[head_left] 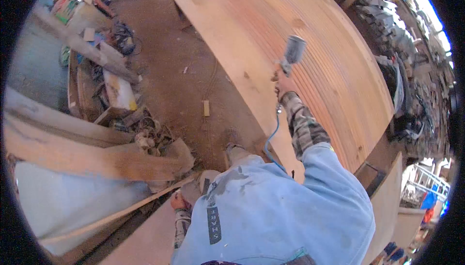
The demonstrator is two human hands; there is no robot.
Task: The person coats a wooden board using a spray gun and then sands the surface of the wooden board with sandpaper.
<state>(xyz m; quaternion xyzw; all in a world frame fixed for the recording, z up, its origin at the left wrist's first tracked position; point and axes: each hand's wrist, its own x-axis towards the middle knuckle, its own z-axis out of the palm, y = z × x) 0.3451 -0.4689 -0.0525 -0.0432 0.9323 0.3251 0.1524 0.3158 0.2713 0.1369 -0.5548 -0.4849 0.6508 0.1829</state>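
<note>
My right hand is closed around a spray gun with a grey cup on top. It is held over a large wooden panel with rows of grooves and a few knots. From the gun's handle a thin blue hose runs down and back toward my body. My left hand hangs low at my side, near a pale board. Its fingers look curled, and whatever they may hold is too small to make out.
Brown floor lies left of the panel, with a small yellowish block on it. Boards and clutter crowd the left side. Stacked wood pieces fill the right. Another board leans near my right side.
</note>
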